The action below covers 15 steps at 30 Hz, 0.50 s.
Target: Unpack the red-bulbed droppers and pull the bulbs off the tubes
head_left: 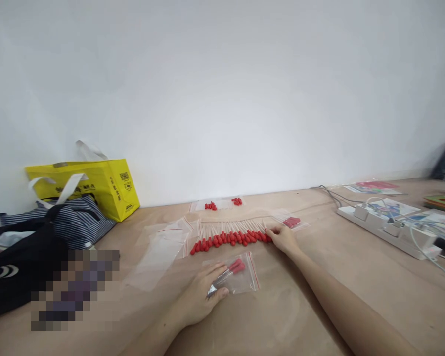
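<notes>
Red-tipped sticks (239, 238), one long row across the tabletop (393, 282)

Bulbous ends, too overlapped to count; pale, thin stems. The left hand (203, 291) spreads open on one clear bag (246, 283); the right hand (284, 240) touches the row's end, grip impossible to tell.

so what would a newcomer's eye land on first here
Probably the bright yellow bag, at the left by the wall. Next, the row of red-tipped sticks across the middle of the table, with the right hand at its right end. Nearer the camera, the left hand touches a clear bag.
</notes>
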Motion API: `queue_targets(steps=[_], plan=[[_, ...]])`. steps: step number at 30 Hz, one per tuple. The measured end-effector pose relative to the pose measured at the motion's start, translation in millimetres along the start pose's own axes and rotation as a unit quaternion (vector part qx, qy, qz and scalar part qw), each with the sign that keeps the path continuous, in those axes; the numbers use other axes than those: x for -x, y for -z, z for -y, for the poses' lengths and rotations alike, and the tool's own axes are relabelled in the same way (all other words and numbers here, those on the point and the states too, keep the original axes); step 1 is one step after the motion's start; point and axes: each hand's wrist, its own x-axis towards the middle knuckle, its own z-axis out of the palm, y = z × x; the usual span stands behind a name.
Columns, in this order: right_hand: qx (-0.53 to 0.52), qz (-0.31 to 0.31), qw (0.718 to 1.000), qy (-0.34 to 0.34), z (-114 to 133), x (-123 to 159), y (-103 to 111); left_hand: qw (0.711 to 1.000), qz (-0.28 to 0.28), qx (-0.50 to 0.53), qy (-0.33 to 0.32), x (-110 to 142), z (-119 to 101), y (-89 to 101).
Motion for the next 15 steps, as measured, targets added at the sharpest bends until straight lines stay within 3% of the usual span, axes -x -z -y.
queue_targets(steps=[6, 11, 13, 15], plan=[[-0.018, 0.006, 0.999, 0.031, -1, -2, 0, 1.0, 0.007, -0.004, 0.0, 1, -2, 0.5], [-0.037, -0.017, 0.998, 0.05, 12, 9, 7, 1.0, 0.006, -0.015, 0.0, 2, -4, 1.7], [-0.05, 0.009, 0.996, 0.075, 22, 22, 9, 1.0, 0.003, -0.016, -0.003, 2, -3, 1.1], [-0.071, 0.085, 0.987, 0.118, 31, 36, 9, 1.0, 0.003, -0.017, -0.004, 2, -3, 0.3]])
